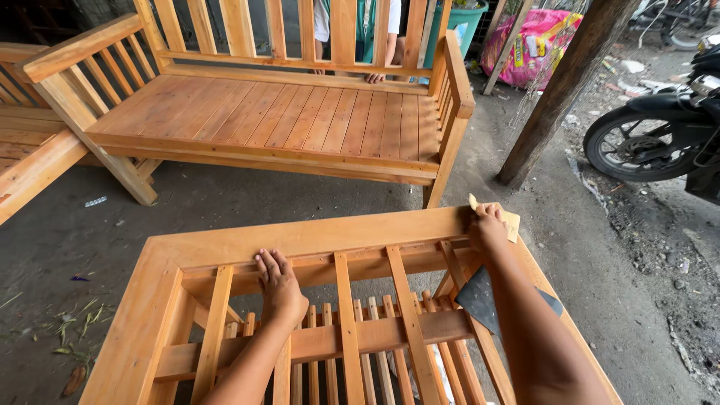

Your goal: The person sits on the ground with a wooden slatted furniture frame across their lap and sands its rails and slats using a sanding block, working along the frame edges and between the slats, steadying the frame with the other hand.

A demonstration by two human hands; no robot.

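A slatted wooden frame (225, 244) of light orange timber lies in front of me. My left hand (281, 289) rests flat on an inner rail of the frame, fingers together, holding nothing. My right hand (487, 225) presses a folded piece of sandpaper (511, 223) onto the frame's far right corner. A dark grey sheet (480, 298) lies across the slats just under my right forearm.
A finished wooden bench (285, 112) stands ahead, with another person partly visible behind its backrest (375, 75). Another wooden piece (30, 161) is at the left. A tree trunk (559, 90) and a motorcycle (660, 135) are at the right. Bare dirt floor (75, 232) surrounds it all.
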